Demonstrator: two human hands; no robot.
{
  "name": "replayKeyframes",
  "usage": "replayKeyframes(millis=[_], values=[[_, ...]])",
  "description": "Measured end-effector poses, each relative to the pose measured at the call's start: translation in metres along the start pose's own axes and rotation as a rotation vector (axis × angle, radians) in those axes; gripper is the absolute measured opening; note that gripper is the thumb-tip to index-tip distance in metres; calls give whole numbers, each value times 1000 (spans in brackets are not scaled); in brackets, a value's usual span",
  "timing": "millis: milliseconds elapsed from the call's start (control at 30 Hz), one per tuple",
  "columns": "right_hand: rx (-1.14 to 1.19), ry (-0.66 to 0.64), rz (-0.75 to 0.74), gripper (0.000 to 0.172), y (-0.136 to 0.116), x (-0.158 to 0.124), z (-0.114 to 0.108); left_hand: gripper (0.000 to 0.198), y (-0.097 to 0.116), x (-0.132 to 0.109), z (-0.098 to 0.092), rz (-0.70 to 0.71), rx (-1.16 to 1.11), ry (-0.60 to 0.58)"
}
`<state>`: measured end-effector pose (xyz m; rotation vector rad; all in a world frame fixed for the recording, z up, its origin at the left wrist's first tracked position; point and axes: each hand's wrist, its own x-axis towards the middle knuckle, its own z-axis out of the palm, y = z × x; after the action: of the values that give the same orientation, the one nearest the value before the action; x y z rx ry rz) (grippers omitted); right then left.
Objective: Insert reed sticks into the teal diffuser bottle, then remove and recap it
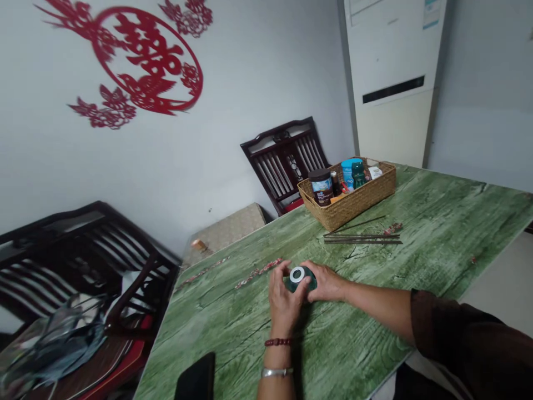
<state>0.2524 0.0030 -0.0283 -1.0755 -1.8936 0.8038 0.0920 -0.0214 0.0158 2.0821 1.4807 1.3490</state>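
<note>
The green vessel [308, 277], just below the frame's centre, could slip or tip if the fingers of the left hand [284, 291] and right hand [327, 280], curled around its seemingly smooth, rounded sides, loosen over the wood-grained table [233, 322], with thin, straight sticks [362, 242] and a woven, rectangular basket [358, 206] at right

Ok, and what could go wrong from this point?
The green object is held between the left hand and right hand; it might slip if either loosens. The thin dark sticks lie on the table ahead, so a forward reach could scatter them. The dark flat item might be bumped if the left hand swings outward.
</note>
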Motion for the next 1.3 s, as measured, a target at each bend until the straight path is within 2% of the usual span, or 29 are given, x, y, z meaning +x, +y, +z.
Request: replayKeyframes(millis=[100, 200, 267, 333, 400, 500, 600, 667, 733, 800, 900, 1133, 1300], values=[[14, 10, -17, 71, -1, 0, 1, 44, -3, -1, -5, 37, -33, -58], [-6, 0, 16, 72, -1, 0, -1, 48, -7, -2, -8, 89, -136, -168], [-35, -3, 52, 77, -1, -1, -5, 61, -8, -2, -4, 84, -157, -151], [-40, -34, 34, 79, -1, -2, -8, 77, -8, 0, 4, 53, -149, -85], [-44, -45, 25, 79, 0, -1, -11, 80, -7, 2, 10, 19, -103, -53], [-53, -34, 41, 76, -1, 0, -14, 67, -4, 5, 10, -24, -88, -57], [-60, -34, 51, 75, -4, 0, -16, 58, -2, 5, 3, 21, -214, -189], [-68, -36, 51, 76, -3, 0, -16, 60, -3, 4, 1, 63, -281, -246], [-64, -51, 47, 77, -2, 0, -15, 68, -3, 4, 3, 81, -253, -190], [-59, -52, 50, 75, -2, 0, -14, 70, -2, 4, 7, 66, -157, -78], [-62, -30, 60, 71, -4, -3, -11, 57, 3, 1, 10, 34, -74, 1], [-27, -50, 39, 70, -1, -2, -12, 41, 7, 0, 1, 81, -100, -113], [-43, -60, 32, 76, 2, 3, -15, 34, 5, 11, 0, 52, -133, -129]])
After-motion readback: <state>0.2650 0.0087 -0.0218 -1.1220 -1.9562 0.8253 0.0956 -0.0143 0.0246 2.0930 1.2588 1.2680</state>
